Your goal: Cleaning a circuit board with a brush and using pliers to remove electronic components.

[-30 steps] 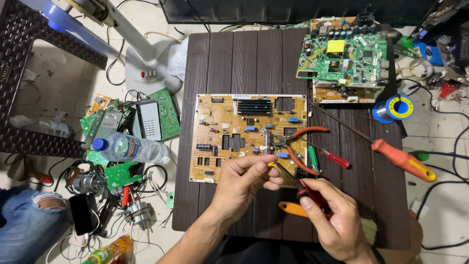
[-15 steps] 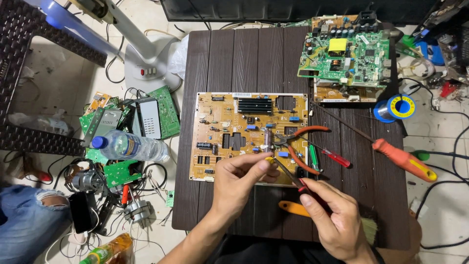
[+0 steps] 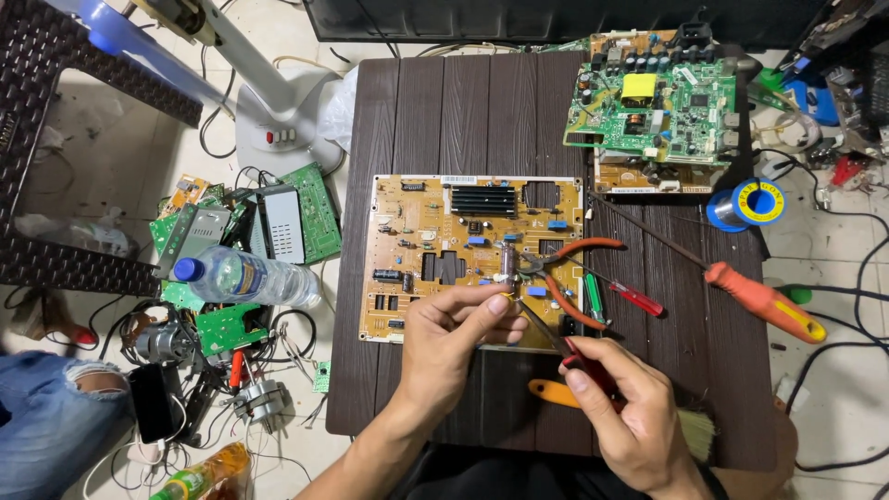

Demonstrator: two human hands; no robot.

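My left hand (image 3: pixel 452 344) pinches a small part with a yellow lead between thumb and fingertips, just above the near edge of the yellow circuit board (image 3: pixel 435 243). My right hand (image 3: pixel 622 418) grips a thin dark tool with a red collar (image 3: pixel 544 331). Its tip points up-left to the pinched part. Orange-handled pliers (image 3: pixel 579 273) lie on the board's right side, jaws next to a dark cylindrical capacitor (image 3: pixel 509 261). An orange-handled brush (image 3: pixel 554 393) lies partly under my right hand.
The dark wooden table (image 3: pixel 444 111) also carries a green circuit board stack (image 3: pixel 657 106), a solder spool (image 3: pixel 755 204), a small red screwdriver (image 3: pixel 635 299) and a big orange screwdriver (image 3: pixel 765 302). On the floor to the left are a water bottle (image 3: pixel 245 278), loose boards, motors and cables.
Both hands stay almost in place. My right hand has edged slightly left, keeping the tool tip at the part in my left fingers.
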